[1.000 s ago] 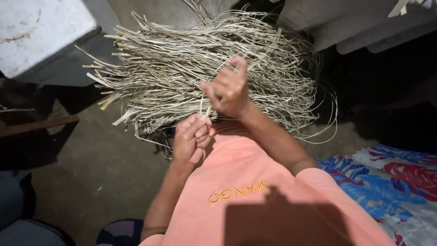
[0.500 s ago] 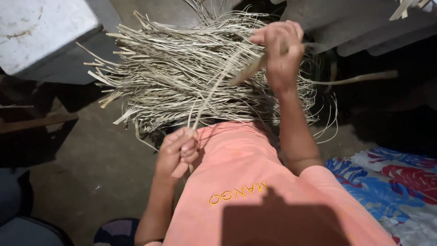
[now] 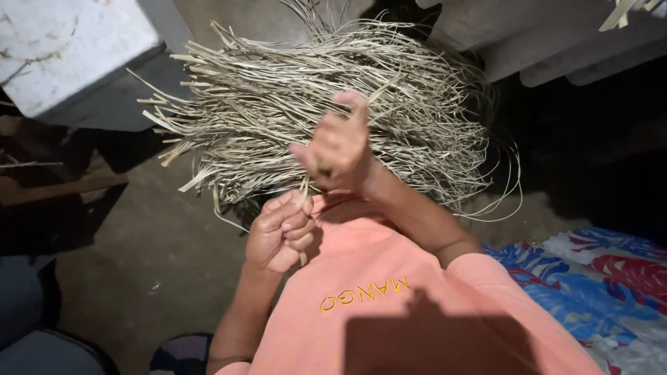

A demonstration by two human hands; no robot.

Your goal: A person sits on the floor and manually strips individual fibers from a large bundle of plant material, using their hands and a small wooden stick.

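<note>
Dim concrete floor, heap of dried straw strips beyond both hands.
Left hand fists one strip taut; right hand, just above, pinches it.

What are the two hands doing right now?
Left hand: closed around thin dried strips.
Right hand: closed, pinching the same strips.

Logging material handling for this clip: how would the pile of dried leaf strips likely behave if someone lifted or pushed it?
The dried leaf strips look thin and bend into loops at the right edge, so probably floppy and light. They lie loose and tangled, so a push would likely drag clumps and scatter strays. The left hand pinches strands easily.
</note>
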